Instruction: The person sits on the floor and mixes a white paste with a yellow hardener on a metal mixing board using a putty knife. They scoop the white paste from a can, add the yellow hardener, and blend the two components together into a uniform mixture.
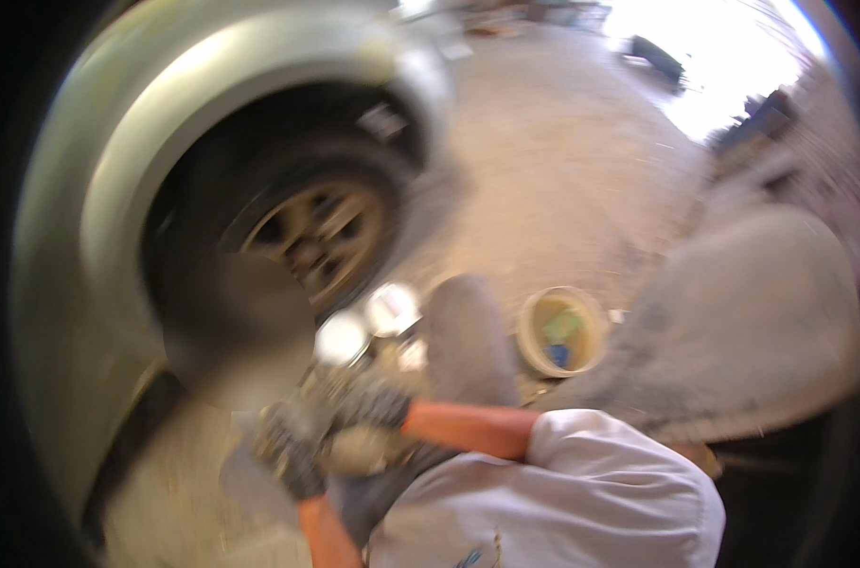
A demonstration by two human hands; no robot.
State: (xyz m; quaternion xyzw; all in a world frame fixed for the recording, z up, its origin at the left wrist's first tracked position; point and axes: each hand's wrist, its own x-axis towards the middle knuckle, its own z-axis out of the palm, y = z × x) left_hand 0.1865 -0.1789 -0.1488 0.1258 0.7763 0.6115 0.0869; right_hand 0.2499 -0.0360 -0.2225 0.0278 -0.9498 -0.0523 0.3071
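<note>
My left hand (292, 449), in a grey work glove, is low and left of the middle. Close beside it on the right is my right hand (371, 401), gloved the same way. Motion smears the fingers of both hands, so whether they grip anything cannot be made out. Under my right hand is a pale yellowish shape (363, 450), too blurred to name. Just beyond the hands, two round white-topped tins (343, 339) stand side by side near the car wheel (311, 237).
A silver car body (117, 180) fills the left side. Right of my knee (468, 327) stands a cream bucket (526, 352) with green and blue things inside. A large dusty grey panel-like shape (742, 322) lies at the right. A dark blurred patch (240, 327) covers part of the wheel's near side.
</note>
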